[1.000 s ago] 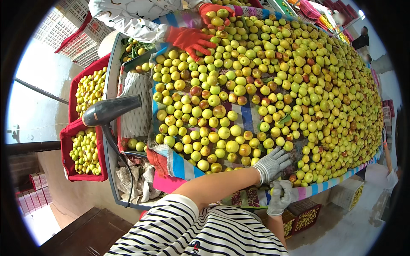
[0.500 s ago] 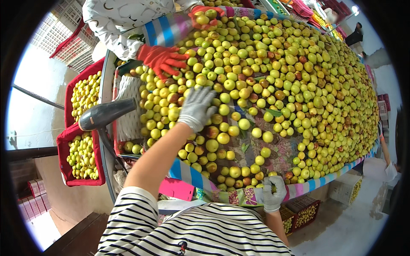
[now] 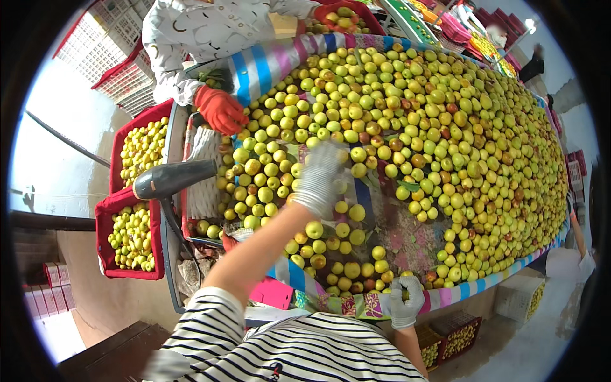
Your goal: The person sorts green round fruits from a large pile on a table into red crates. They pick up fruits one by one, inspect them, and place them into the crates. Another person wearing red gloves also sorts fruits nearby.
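Note:
A broad heap of yellow-green jujubes (image 3: 458,127), some with brown patches, covers a cloth-lined sorting table. In a grey-and-white striped glove, my left hand (image 3: 320,178) reaches over the loose jujubes left of the table's middle; its fingers are smeared by motion. Gloved the same way, my right hand (image 3: 406,305) rests at the near striped cloth edge. Its fingers curl round a small green jujube (image 3: 405,294), partly hidden by the glove.
Opposite, a co-worker's orange-gloved hand (image 3: 219,110) is at the left jujubes; the other (image 3: 342,19) holds jujubes over a red crate. A grey hair dryer (image 3: 175,178) stands at the left end, beside red-lined crates (image 3: 156,251) of jujubes. A pink phone-like object (image 3: 272,293) lies near me.
My left hand has moved right, and the jujubes around it have shifted. My right hand stays by the near edge. The co-worker's hands have moved apart, one left, one toward the red crate.

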`<state>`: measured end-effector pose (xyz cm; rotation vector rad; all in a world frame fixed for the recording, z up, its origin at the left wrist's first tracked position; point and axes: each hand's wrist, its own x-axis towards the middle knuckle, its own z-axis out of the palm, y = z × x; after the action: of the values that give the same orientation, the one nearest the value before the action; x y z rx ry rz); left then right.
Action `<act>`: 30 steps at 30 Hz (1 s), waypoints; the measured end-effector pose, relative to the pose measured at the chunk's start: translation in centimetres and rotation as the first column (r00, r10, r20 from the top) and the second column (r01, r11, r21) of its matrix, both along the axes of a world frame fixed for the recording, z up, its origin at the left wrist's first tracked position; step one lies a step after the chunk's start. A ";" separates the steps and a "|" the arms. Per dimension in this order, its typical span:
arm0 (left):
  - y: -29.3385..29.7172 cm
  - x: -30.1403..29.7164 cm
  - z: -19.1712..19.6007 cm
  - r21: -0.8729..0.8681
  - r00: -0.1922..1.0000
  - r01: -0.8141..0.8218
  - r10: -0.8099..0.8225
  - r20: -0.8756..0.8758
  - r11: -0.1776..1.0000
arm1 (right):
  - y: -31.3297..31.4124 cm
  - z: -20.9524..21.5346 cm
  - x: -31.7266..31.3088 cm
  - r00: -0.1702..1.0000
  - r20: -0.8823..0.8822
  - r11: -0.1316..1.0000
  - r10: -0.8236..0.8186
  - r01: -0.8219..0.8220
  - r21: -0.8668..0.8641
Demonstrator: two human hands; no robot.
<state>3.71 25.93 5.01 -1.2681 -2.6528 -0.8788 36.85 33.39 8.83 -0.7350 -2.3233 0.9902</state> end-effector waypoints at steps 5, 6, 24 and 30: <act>9.3 10.0 0.8 0.195 0.903 0.407 -0.425 0.061 0.893 | -0.2 0.7 -0.4 0.999 0.002 0.999 0.050 -0.050 -0.004; 10.8 10.8 0.0 0.101 0.862 0.492 -0.500 0.080 0.865 | -0.2 0.4 -0.4 0.999 0.010 0.999 0.045 -0.045 0.014; 10.9 -6.6 -2.1 -0.298 0.986 0.071 -0.111 -0.122 0.952 | 0.0 1.0 -0.9 0.989 0.143 0.994 0.049 -0.035 -0.101; 6.2 -3.4 -4.2 -0.190 0.993 -0.007 -0.016 -0.118 0.982 | 0.3 0.5 -0.6 0.993 0.091 0.996 0.069 -0.064 -0.062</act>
<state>0.34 32.15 0.83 -1.3197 -2.6914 -0.5407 36.28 33.67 9.29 -0.7455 -2.4215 1.0794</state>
